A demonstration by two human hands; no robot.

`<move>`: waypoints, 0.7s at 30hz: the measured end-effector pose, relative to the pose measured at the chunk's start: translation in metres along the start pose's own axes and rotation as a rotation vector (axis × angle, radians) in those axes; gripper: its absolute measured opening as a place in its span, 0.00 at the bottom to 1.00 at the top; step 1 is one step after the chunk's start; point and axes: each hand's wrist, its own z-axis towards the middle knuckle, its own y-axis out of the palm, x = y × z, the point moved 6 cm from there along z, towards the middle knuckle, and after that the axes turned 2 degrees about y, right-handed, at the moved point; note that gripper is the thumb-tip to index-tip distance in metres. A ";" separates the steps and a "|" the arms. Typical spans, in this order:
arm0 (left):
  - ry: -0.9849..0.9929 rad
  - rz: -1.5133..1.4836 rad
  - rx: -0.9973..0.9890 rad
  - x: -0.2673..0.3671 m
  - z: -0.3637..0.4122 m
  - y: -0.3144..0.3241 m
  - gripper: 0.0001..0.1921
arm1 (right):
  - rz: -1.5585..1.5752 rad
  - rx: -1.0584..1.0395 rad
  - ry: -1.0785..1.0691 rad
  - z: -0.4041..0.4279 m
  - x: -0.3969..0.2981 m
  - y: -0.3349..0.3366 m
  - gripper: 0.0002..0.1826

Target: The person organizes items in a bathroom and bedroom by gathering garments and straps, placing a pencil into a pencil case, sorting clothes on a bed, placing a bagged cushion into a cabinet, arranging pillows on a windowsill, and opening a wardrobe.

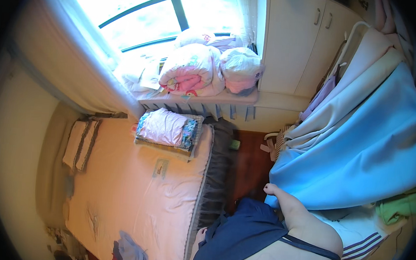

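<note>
My right hand point(270, 189) is stretched forward with its fingers curled, at the near left edge of a large light-blue cloth point(349, 153). Whether it grips that edge is hard to make out. The cloth hangs in broad folds over a white rack point(358, 26), pale on its upper part and blue below. My left hand point(202, 233) is low beside my dark navy top point(241, 235), close to the side of the bed point(136, 197). Only a few of its fingertips show, and I see nothing held in them.
Folded bedding point(163, 129) lies on the far end of the bed, and a grey garment point(129, 250) on its near end. A rolled quilt point(193, 70) and a bagged bundle point(241, 71) sit on the window ledge. Between bed and rack runs a dark red floor point(250, 161). White cabinet doors point(292, 38) stand beyond.
</note>
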 end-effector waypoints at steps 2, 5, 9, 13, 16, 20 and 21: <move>0.131 0.063 -0.041 0.014 0.021 0.004 0.18 | 0.072 0.049 0.035 0.009 -0.010 -0.023 0.15; 0.119 0.126 -0.117 0.038 0.045 0.012 0.18 | 0.084 0.042 0.075 0.024 -0.001 -0.036 0.16; -0.044 0.149 -0.123 0.034 0.063 -0.019 0.18 | 0.170 0.046 0.109 0.030 -0.032 -0.040 0.16; -0.133 0.168 -0.112 0.035 0.079 -0.061 0.18 | 0.216 0.013 0.076 0.026 -0.053 -0.031 0.16; -0.156 0.173 -0.105 0.051 0.100 -0.085 0.18 | 0.302 -0.101 0.094 0.032 -0.041 -0.031 0.17; -0.142 0.173 -0.087 0.082 0.131 -0.106 0.18 | 0.390 -0.206 0.240 0.053 -0.033 -0.057 0.17; -0.139 0.163 -0.082 0.090 0.140 -0.109 0.18 | 0.407 -0.201 0.211 0.064 -0.041 -0.075 0.17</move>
